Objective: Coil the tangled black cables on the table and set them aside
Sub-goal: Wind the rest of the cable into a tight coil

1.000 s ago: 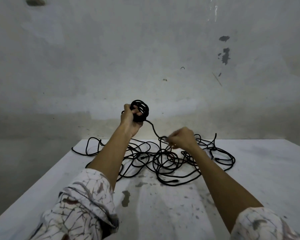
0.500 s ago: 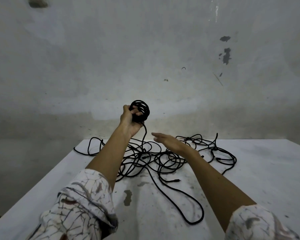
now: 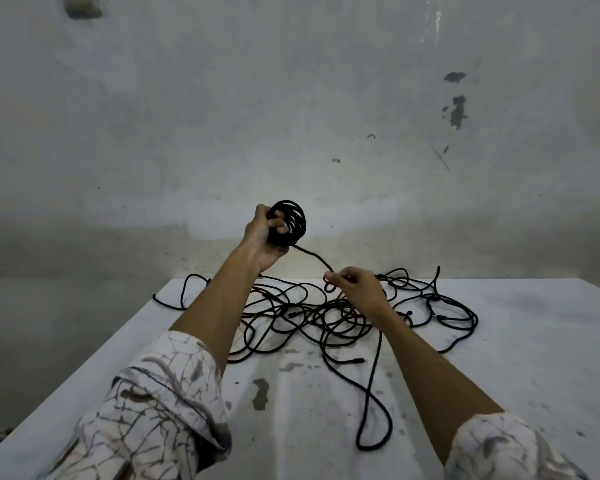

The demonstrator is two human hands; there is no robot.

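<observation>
Since half a second ago the right hand (image 3: 355,289) has closed from flat to pinch the strand below the left hand (image 3: 265,239), which grips a small coil (image 3: 290,221). Most tangled cables (image 3: 343,317) remain on the tabletop (image 3: 534,358) beneath both hands.

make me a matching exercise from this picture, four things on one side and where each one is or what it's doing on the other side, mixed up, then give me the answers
Things:
1. left hand
2. right hand
3. tangled cables
4. table

States:
A. lying loose in a heap
B. pinches a strand of cable
C. white and stained, under everything
D. grips a wound coil, held up

Pairs: 1-D, 2-B, 3-A, 4-C
</observation>
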